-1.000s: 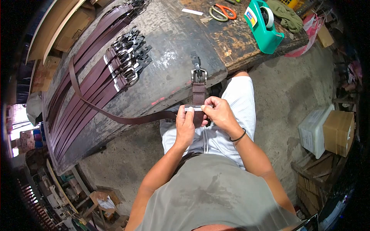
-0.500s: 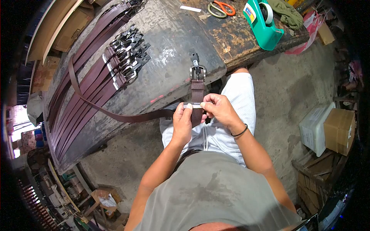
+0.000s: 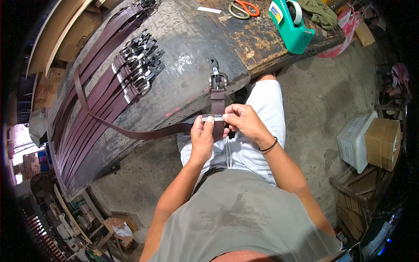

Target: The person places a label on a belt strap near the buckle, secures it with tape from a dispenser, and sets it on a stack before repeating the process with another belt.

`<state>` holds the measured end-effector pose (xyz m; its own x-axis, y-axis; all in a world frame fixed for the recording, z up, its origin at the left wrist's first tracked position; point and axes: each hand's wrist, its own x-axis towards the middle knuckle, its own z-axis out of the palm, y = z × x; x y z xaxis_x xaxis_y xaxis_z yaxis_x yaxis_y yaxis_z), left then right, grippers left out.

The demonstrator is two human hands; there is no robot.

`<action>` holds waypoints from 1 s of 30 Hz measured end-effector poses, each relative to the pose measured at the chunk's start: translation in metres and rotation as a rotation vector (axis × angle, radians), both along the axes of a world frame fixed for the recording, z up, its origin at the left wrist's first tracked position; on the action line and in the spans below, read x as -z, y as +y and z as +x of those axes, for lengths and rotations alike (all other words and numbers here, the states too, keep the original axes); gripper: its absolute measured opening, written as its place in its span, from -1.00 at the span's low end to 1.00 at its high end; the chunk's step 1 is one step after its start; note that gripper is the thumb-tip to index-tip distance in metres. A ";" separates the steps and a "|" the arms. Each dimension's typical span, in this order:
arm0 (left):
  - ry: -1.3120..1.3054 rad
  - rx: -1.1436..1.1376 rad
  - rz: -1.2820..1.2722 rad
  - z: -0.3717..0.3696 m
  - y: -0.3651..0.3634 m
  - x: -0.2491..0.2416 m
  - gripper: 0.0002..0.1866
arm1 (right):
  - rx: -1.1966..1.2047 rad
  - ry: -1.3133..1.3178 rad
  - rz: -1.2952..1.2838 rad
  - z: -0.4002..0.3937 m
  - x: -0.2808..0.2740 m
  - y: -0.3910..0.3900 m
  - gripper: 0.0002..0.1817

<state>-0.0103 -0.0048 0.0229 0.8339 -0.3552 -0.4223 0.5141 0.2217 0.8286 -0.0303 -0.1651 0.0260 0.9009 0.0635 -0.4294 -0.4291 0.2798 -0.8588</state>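
Both hands hold a dark brown belt [image 3: 218, 106] in front of my lap, its buckle [image 3: 218, 81] lying at the table edge with a black hanger clip above it. A narrow white printed label strip [image 3: 214, 118] lies across the strap. My left hand [image 3: 203, 136] is closed on the belt, its thumb pressing the strip's left part. My right hand [image 3: 244, 122] pinches the strip's right end, fingers partly behind the strap. The rest of the belt loops left over the table. A row of similar belts [image 3: 94, 111] with buckles and white strips lies to the left.
On the dark table [image 3: 183, 56] and the worn wooden board [image 3: 244, 43] are orange-handled scissors [image 3: 244, 9], a green tape dispenser [image 3: 290, 28], a white paper strip [image 3: 209, 9] and a green cloth [image 3: 317, 13]. Boxes [image 3: 382, 144] stand on the right.
The whole view has shifted slightly, so the table things appear a little further left. Both hands keep their hold on the belt and strip, with little visible movement.
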 end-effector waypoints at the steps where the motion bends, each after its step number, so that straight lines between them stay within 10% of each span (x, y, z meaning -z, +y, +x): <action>1: -0.009 -0.001 0.000 0.000 0.000 0.000 -0.77 | -0.001 -0.001 0.000 0.000 0.001 0.000 -0.87; 30: -0.064 -0.049 0.036 -0.001 -0.001 0.009 -0.79 | 0.054 -0.031 -0.017 -0.001 -0.002 0.008 -0.88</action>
<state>-0.0113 -0.0059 0.0144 0.8756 -0.2986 -0.3796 0.4492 0.2143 0.8674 -0.0309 -0.1569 0.0282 0.9157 0.0072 -0.4018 -0.3868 0.2871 -0.8763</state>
